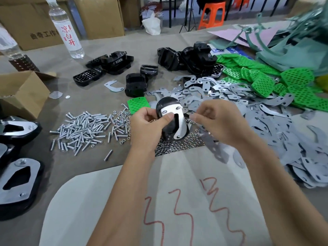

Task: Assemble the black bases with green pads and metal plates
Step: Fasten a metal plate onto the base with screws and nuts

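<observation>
The base (168, 121) is glossy black plastic; the plate (179, 121) on it is bright, smooth metal. Loose plates (230, 96) look duller grey (possibly filmed). Pads (294, 80) are matt green perforated plastic. Screws (85, 128) are shiny metal. The table (99, 43) cover looks like matt paper.

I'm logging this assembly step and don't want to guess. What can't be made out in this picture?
- Head view: whatever the right hand pinches is too small to tell and hidden by its fingertips.
- The black base in the left hand: its underside faces away, so a green pad there can't be confirmed.
- Finished assemblies are cut off by the left edge.
- The green sheets top right are blurred.
</observation>
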`<action>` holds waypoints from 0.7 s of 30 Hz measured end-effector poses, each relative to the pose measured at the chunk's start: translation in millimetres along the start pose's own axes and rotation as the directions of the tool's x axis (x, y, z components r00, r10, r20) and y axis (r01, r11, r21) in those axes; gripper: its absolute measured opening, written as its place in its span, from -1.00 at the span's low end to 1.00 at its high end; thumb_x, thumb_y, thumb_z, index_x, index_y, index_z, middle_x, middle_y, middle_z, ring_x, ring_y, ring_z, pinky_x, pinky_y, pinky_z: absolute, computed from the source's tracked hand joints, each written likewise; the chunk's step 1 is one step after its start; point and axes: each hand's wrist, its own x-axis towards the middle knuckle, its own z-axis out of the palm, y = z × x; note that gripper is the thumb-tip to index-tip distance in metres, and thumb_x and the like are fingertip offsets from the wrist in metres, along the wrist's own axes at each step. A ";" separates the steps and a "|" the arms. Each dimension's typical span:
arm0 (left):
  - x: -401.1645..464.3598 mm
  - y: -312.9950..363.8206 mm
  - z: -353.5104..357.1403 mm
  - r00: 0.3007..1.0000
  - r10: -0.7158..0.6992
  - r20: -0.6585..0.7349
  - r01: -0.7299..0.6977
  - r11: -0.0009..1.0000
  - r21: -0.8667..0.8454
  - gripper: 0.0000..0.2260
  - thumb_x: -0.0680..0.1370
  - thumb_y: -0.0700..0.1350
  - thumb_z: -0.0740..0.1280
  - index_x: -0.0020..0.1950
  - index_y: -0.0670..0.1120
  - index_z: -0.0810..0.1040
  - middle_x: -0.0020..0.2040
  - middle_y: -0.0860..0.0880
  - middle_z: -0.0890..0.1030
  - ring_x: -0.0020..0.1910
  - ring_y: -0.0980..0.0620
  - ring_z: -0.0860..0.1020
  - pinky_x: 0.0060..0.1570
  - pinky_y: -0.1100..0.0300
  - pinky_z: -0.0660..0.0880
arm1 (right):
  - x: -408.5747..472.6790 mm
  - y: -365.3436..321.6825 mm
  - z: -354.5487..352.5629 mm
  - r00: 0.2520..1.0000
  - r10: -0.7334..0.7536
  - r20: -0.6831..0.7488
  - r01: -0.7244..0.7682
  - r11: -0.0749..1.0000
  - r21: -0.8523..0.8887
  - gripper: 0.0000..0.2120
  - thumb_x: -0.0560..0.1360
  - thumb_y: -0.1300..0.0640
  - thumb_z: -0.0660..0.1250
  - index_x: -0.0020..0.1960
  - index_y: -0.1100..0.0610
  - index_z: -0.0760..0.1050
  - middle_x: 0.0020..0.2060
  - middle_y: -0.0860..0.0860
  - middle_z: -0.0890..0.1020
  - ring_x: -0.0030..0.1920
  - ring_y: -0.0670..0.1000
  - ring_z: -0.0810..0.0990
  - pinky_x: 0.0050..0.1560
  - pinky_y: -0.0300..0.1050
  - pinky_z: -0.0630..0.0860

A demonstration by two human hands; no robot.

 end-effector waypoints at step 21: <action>-4.3 11.9 -27.2 0.988 -0.073 -0.134 0.059 0.993 -0.101 -0.79 0.30 -0.10 0.54 -0.26 -0.05 0.51 -0.16 -0.21 0.60 -0.16 -0.16 0.57 -0.03 -0.30 0.54 | 18.7 -31.4 13.7 0.964 0.265 0.010 -0.125 0.418 0.900 -0.90 0.65 0.34 0.32 0.16 0.31 0.47 -0.29 0.15 0.71 -0.34 0.05 0.68 -0.37 -0.23 0.56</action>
